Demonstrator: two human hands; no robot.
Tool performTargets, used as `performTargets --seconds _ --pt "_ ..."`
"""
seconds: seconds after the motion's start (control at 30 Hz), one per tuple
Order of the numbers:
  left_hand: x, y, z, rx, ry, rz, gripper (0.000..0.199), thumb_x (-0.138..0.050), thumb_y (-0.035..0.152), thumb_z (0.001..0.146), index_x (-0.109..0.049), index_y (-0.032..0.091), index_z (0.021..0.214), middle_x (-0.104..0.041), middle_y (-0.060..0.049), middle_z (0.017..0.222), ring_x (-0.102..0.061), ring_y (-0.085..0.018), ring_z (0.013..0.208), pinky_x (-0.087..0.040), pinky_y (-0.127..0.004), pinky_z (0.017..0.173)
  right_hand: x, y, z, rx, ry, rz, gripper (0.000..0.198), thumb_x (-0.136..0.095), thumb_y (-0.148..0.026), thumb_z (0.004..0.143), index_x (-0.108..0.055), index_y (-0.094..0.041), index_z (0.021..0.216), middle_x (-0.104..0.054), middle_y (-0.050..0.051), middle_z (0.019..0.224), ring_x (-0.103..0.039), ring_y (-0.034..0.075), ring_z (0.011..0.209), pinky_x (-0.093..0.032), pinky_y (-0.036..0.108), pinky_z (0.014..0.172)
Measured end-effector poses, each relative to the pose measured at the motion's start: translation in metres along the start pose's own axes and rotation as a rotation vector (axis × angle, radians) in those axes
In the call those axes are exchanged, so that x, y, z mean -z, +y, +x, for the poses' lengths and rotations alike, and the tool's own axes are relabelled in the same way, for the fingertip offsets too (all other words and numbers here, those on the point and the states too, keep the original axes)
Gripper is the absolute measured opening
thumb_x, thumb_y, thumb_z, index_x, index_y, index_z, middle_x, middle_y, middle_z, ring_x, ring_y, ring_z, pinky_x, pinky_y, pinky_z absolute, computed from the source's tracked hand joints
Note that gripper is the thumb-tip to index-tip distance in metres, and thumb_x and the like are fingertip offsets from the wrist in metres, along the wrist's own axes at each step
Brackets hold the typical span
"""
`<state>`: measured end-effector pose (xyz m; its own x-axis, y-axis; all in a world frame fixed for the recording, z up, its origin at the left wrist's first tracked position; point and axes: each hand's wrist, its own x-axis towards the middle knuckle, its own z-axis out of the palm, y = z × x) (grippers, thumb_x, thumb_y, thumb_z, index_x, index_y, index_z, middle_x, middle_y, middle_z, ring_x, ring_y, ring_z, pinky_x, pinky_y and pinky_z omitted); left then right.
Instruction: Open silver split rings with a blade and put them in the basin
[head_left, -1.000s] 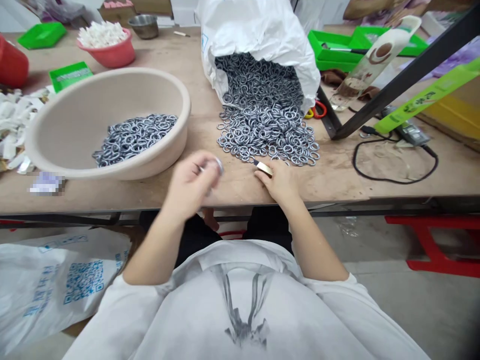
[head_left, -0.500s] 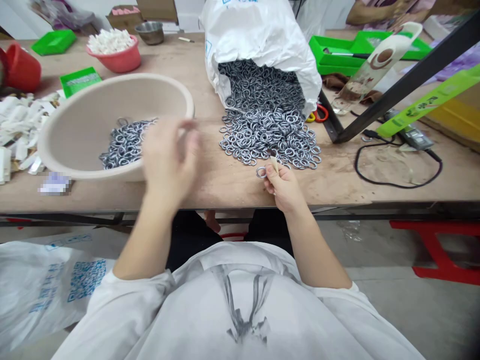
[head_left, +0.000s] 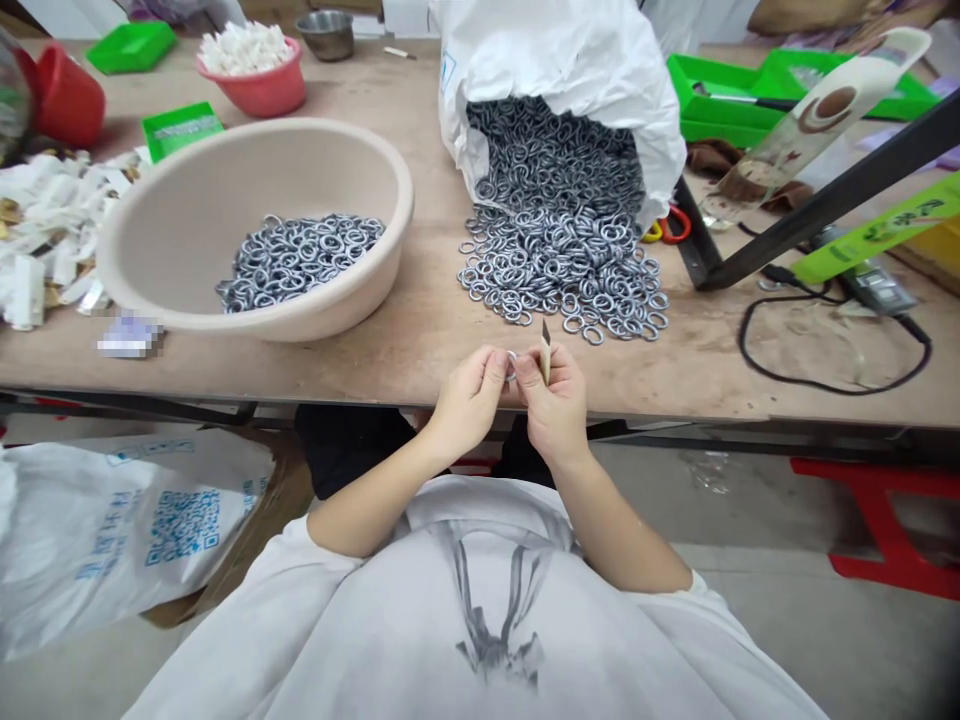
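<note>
Both hands meet at the worktop (head_left: pixel 420 350) edge: left hand (head_left: pixel 469 400) pinches a ring (head_left: pixel 511 362), right hand (head_left: pixel 556 405) is clamped on a small blade (head_left: pixel 545 350), tip up beside it. Looks like they're held close to my chest for control, with the ring pile (head_left: pixel 559 250) and the bowl (head_left: pixel 187 240) within easy reach

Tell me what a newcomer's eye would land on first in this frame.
Most striking is the heap of metal rings spilling from the tipped white sack at the middle of the table. To its left stands a big beige basin partly filled with the same rings. At the near edge, the left hand and right hand meet, pinching a single ring, the right also gripping a small blade tool.
</note>
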<state>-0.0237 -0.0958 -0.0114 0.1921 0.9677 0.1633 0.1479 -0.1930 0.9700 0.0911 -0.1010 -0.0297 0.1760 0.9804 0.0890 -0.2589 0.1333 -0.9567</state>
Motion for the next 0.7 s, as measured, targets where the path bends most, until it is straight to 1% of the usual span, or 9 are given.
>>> performTargets --seconds 0.1,0.2,0.23,0.3,0.4,0.47,0.63,0.7 --pt "-0.001 -0.002 0.002 0.097 -0.014 -0.21 0.051 -0.045 0.065 0.094 -0.048 0.019 0.072 -0.044 0.003 0.062 -0.039 -0.01 0.057 -0.035 -0.025 0.056 0.001 0.0 0.004 0.028 -0.05 -0.044 0.04 -0.076 -0.057 0.078 -0.055 -0.023 0.08 -0.055 -0.005 0.069 -0.051 0.01 0.06 -0.047 0.024 0.059" --pt "-0.001 -0.003 0.004 0.128 -0.059 -0.376 0.052 -0.05 0.066 0.091 -0.044 0.019 0.069 -0.038 0.004 0.058 -0.033 -0.009 0.052 -0.03 -0.025 0.051 0.005 -0.006 0.007 0.046 -0.035 -0.11 0.044 -0.074 -0.062 0.077 -0.055 -0.023 0.081 -0.05 -0.006 0.066 -0.044 0.01 0.056 -0.041 0.024 0.055" --pt "0.0 -0.003 0.005 0.131 -0.069 -0.419 0.052 -0.052 0.065 0.091 -0.043 0.019 0.068 -0.037 0.005 0.057 -0.031 -0.008 0.052 -0.028 -0.024 0.05 0.008 -0.008 0.007 0.069 -0.03 -0.162 0.044 -0.072 -0.064 0.079 -0.056 -0.023 0.082 -0.049 -0.006 0.066 -0.042 0.01 0.056 -0.039 0.024 0.054" --pt "0.0 -0.003 0.005 0.156 -0.053 -0.489 0.051 -0.054 0.063 0.09 -0.042 0.019 0.067 -0.036 0.005 0.056 -0.03 -0.008 0.051 -0.027 -0.024 0.049 0.013 -0.014 0.004 0.157 -0.086 -0.33 0.043 -0.065 -0.066 0.084 -0.059 -0.023 0.082 -0.052 -0.003 0.068 -0.043 0.012 0.059 -0.038 0.027 0.057" --pt "0.0 -0.002 0.005 0.237 0.018 -0.53 0.049 -0.059 0.061 0.087 -0.043 0.019 0.067 -0.035 0.005 0.056 -0.03 -0.008 0.051 -0.027 -0.023 0.049 0.017 -0.02 -0.004 0.334 -0.209 -0.622 0.046 -0.055 -0.065 0.091 -0.059 -0.022 0.074 -0.055 0.001 0.068 -0.047 0.015 0.063 -0.038 0.031 0.062" --pt "0.001 0.0 0.005 0.271 0.048 -0.53 0.049 -0.061 0.061 0.085 -0.044 0.019 0.067 -0.035 0.005 0.057 -0.03 -0.007 0.051 -0.027 -0.023 0.048 0.017 -0.021 -0.008 0.4 -0.216 -0.739 0.049 -0.051 -0.065 0.093 -0.054 -0.023 0.067 -0.052 0.001 0.064 -0.047 0.016 0.062 -0.036 0.031 0.061" --pt "0.001 0.001 0.005 0.285 0.032 -0.544 0.05 -0.063 0.062 0.082 -0.044 0.019 0.068 -0.034 0.005 0.06 -0.028 -0.007 0.051 -0.025 -0.022 0.048 0.013 -0.019 -0.01 0.426 -0.192 -0.813 0.052 -0.05 -0.066 0.092 -0.049 -0.023 0.063 -0.047 0.0 0.061 -0.043 0.015 0.059 -0.032 0.031 0.059" --pt "0.001 0.0 0.003 0.278 -0.005 -0.56 0.051 -0.063 0.063 0.082 -0.043 0.019 0.067 -0.033 0.006 0.059 -0.027 -0.007 0.051 -0.024 -0.023 0.048 0.016 -0.018 -0.006 0.404 -0.177 -0.799 0.051 -0.052 -0.064 0.092 -0.051 -0.023 0.063 -0.048 0.0 0.061 -0.043 0.014 0.06 -0.031 0.031 0.059"
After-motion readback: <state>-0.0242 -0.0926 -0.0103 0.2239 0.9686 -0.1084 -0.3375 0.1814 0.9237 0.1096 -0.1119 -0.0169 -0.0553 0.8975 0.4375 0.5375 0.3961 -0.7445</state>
